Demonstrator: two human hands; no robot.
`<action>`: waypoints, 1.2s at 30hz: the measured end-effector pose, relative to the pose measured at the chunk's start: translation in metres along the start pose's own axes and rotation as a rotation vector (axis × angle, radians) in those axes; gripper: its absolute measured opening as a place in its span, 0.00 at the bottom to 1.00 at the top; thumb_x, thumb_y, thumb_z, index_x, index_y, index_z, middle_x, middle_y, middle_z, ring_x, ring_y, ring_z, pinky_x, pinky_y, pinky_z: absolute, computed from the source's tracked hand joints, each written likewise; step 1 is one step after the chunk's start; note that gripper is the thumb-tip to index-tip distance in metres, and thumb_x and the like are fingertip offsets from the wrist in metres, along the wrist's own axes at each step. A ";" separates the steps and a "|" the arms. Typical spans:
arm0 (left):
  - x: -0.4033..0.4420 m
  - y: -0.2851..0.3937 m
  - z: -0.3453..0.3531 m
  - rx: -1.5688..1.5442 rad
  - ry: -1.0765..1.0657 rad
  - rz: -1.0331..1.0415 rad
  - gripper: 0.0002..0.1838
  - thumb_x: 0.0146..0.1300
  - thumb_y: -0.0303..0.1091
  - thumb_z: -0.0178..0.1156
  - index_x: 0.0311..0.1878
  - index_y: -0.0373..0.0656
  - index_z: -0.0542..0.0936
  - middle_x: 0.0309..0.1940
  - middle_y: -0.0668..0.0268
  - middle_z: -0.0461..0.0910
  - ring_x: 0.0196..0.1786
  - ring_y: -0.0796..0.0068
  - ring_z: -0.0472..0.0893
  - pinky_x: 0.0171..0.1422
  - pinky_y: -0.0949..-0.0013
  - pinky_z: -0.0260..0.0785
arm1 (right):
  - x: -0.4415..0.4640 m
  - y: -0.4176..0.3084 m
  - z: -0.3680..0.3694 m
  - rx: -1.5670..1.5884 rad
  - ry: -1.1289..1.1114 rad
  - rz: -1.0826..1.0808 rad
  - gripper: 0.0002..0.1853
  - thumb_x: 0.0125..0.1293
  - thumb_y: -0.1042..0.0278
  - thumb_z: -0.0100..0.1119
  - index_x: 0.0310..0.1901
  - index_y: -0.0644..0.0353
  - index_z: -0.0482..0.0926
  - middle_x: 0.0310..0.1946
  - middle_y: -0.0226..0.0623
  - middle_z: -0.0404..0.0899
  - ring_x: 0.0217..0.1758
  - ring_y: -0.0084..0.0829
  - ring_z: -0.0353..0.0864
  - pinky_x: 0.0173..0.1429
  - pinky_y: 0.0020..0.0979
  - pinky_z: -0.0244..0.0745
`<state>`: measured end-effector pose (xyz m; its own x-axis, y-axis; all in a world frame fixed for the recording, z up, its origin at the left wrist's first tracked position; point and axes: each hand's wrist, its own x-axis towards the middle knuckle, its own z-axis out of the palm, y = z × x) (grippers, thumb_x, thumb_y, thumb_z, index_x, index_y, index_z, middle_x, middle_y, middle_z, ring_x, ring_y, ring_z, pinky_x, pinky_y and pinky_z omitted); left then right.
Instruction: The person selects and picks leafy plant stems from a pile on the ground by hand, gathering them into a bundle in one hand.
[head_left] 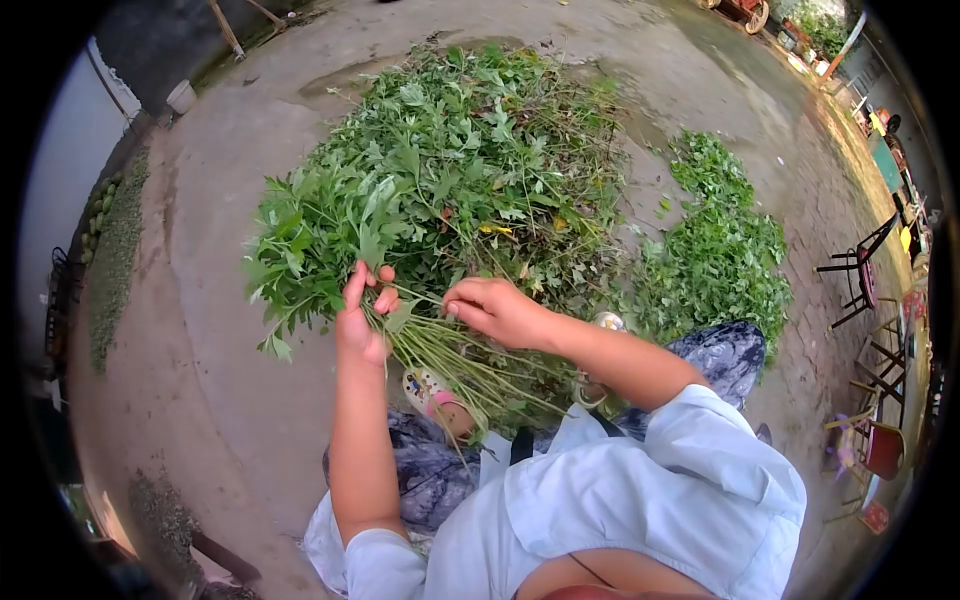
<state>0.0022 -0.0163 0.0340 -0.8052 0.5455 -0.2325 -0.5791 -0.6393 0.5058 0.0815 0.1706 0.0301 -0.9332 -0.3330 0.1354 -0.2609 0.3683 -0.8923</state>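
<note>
Head view: bunch of leafy stems (430, 345) gripped in left hand (366, 312), low in front of the body, over the near left edge of the large plant heap (450, 150). Left fingers curl round the stems just under the leaves. Right hand (500, 312) beside it, thumb and index finger closed together at the upper stems; whether a single stem is pinched, cannot tell. Stems slim, pale green, smooth-looking, fanning apart toward their ends; leaves soft, deeply lobed. Heap tangled, rounded, browner and twiggier on its right side. Smaller leaf pile (715, 240) to the right, a strip of concrete ground (210, 300) between the two. Concrete, flat and stained, also runs wide left of left hand. Bunch's long axis slants: leafy tops upper left, cut ends lower right, near the patterned clog (425, 388)
</note>
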 end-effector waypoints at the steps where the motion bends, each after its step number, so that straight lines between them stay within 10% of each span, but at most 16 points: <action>1: 0.002 0.003 -0.004 0.009 0.035 0.075 0.09 0.61 0.39 0.52 0.29 0.46 0.66 0.29 0.66 0.72 0.19 0.83 0.64 0.28 0.75 0.61 | 0.006 -0.002 0.001 -0.029 0.215 0.013 0.09 0.60 0.69 0.49 0.38 0.65 0.73 0.33 0.44 0.74 0.36 0.42 0.74 0.42 0.34 0.68; 5: -0.002 -0.001 -0.012 0.087 0.151 0.171 0.10 0.59 0.39 0.55 0.34 0.43 0.70 0.39 0.61 0.74 0.22 0.82 0.66 0.30 0.75 0.62 | 0.037 -0.017 -0.003 -0.169 0.690 -0.014 0.06 0.59 0.73 0.49 0.35 0.66 0.73 0.30 0.43 0.72 0.32 0.42 0.73 0.36 0.34 0.68; 11: -0.012 -0.016 -0.008 0.266 0.419 0.244 0.09 0.57 0.36 0.57 0.34 0.40 0.72 0.36 0.63 0.74 0.27 0.79 0.68 0.34 0.72 0.63 | 0.055 -0.022 0.035 -0.263 0.283 -0.334 0.09 0.54 0.70 0.55 0.36 0.63 0.75 0.29 0.41 0.71 0.31 0.41 0.73 0.34 0.34 0.70; 13: -0.009 -0.006 -0.034 0.103 0.199 0.122 0.09 0.58 0.36 0.55 0.28 0.42 0.70 0.33 0.64 0.73 0.27 0.78 0.69 0.34 0.73 0.64 | 0.073 0.004 0.026 -0.363 0.416 -0.094 0.08 0.53 0.69 0.55 0.33 0.63 0.74 0.29 0.41 0.70 0.33 0.41 0.73 0.36 0.35 0.70; 19: -0.004 -0.003 -0.025 0.086 0.397 0.142 0.10 0.59 0.35 0.54 0.25 0.43 0.67 0.31 0.62 0.73 0.21 0.76 0.68 0.38 0.67 0.69 | 0.114 0.102 -0.012 -0.920 0.482 0.181 0.11 0.49 0.66 0.57 0.29 0.62 0.68 0.29 0.43 0.72 0.34 0.41 0.73 0.39 0.35 0.71; 22: -0.010 0.001 -0.023 0.071 0.279 0.150 0.11 0.58 0.35 0.54 0.24 0.42 0.67 0.33 0.61 0.73 0.21 0.78 0.67 0.36 0.64 0.69 | 0.103 0.081 -0.045 -0.425 0.629 0.164 0.09 0.50 0.71 0.52 0.34 0.65 0.71 0.29 0.46 0.73 0.29 0.41 0.73 0.37 0.35 0.69; 27: -0.008 0.006 -0.025 0.096 0.193 0.110 0.11 0.61 0.39 0.51 0.25 0.45 0.67 0.41 0.57 0.73 0.21 0.82 0.65 0.32 0.71 0.65 | 0.054 0.015 -0.088 0.649 0.408 0.117 0.14 0.62 0.73 0.45 0.51 0.58 0.67 0.22 0.23 0.66 0.18 0.12 0.55 0.21 0.16 0.50; 36: -0.017 -0.010 0.015 -0.026 -0.147 0.105 0.15 0.65 0.43 0.42 0.26 0.46 0.65 0.48 0.51 0.71 0.25 0.75 0.72 0.32 0.71 0.68 | -0.014 0.021 -0.050 0.443 -0.108 0.268 0.16 0.62 0.64 0.52 0.49 0.60 0.70 0.22 0.26 0.69 0.19 0.14 0.62 0.23 0.19 0.59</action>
<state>0.0237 -0.0114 0.0450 -0.8352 0.5471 -0.0551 -0.4976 -0.7094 0.4991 0.0768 0.2266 0.0313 -0.9157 -0.3739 -0.1473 0.1351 0.0586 -0.9891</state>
